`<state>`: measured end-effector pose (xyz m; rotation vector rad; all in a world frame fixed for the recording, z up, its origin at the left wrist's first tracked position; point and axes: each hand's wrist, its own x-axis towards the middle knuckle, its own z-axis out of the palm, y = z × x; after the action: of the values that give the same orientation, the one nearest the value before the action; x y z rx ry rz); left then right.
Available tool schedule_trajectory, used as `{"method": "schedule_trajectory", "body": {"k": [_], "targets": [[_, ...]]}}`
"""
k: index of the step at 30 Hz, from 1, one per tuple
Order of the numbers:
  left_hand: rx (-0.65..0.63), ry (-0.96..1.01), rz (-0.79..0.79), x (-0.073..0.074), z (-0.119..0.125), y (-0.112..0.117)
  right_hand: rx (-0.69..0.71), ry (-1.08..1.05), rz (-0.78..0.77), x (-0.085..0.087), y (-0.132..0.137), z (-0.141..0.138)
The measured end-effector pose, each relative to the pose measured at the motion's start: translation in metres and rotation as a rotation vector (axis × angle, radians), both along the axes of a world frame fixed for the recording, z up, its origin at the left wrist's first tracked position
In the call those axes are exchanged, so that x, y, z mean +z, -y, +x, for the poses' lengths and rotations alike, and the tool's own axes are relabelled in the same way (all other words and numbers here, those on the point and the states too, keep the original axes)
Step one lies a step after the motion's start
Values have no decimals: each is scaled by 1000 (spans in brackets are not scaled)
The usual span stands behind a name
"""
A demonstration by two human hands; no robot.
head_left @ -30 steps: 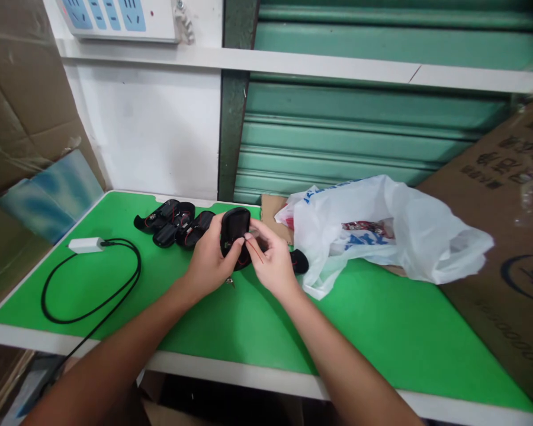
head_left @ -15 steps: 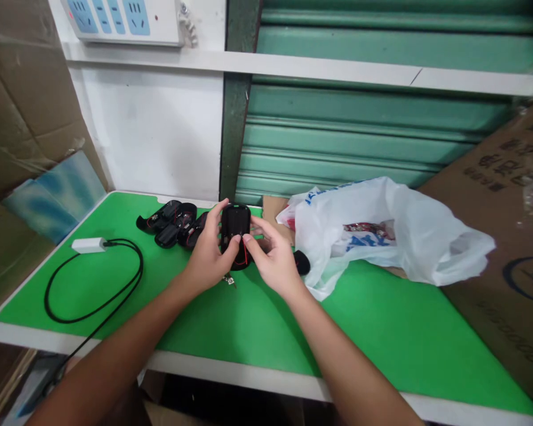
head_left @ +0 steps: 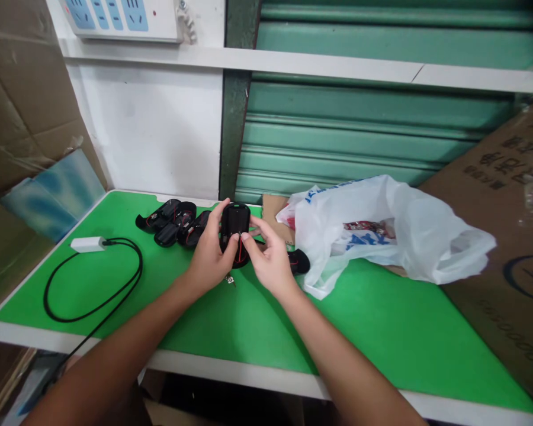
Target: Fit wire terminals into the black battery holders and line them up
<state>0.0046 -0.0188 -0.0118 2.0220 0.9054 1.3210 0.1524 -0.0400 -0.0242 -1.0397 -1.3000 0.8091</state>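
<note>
Both hands hold one black oval plastic shell [head_left: 235,228] with red wires, lifted a little above the green table mat [head_left: 373,331]. My left hand [head_left: 211,254] wraps its left side, thumb pressing on the inner face. My right hand [head_left: 269,257] grips the right side, with thumb and forefinger pinching near the red wire. Three similar black shells [head_left: 173,222] lie in a row just left of my hands. Another black piece [head_left: 299,261] rests on the mat behind my right hand.
A white plastic bag [head_left: 391,234] with packets inside lies at right, against a large cardboard box [head_left: 506,236]. A white adapter [head_left: 86,244] with a looped black cable [head_left: 93,278] sits at left. A power strip [head_left: 119,18] hangs on the wall above. Cardboard stands at far left.
The shell was tilted a second ago with my right fingers pulling a red wire; it now stands upright and both thumbs press on its inner face.
</note>
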Motion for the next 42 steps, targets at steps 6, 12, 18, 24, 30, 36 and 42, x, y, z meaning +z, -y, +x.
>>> {"method": "schedule_trajectory", "body": {"k": [6,12,18,24,30,36,42], "targets": [[36,-26,43,-4,2,0,-45,-17,6,-3,0,-6],[69,-65,78,-6,3,0,-75,6,8,-1,2,-10],[138,-124,163,-7,4,-1,-95,55,26,3,4,-13],[170,-150,181,-8,6,0,-112,43,23,2,3,-17],[77,-141,137,3,-3,-1,-46,-35,3,2,0,-9],[-174,89,-125,7,-10,-6,75,-91,10,7,-7,13],[0,91,-107,7,-7,-4,59,-182,24,8,-11,21]]}}
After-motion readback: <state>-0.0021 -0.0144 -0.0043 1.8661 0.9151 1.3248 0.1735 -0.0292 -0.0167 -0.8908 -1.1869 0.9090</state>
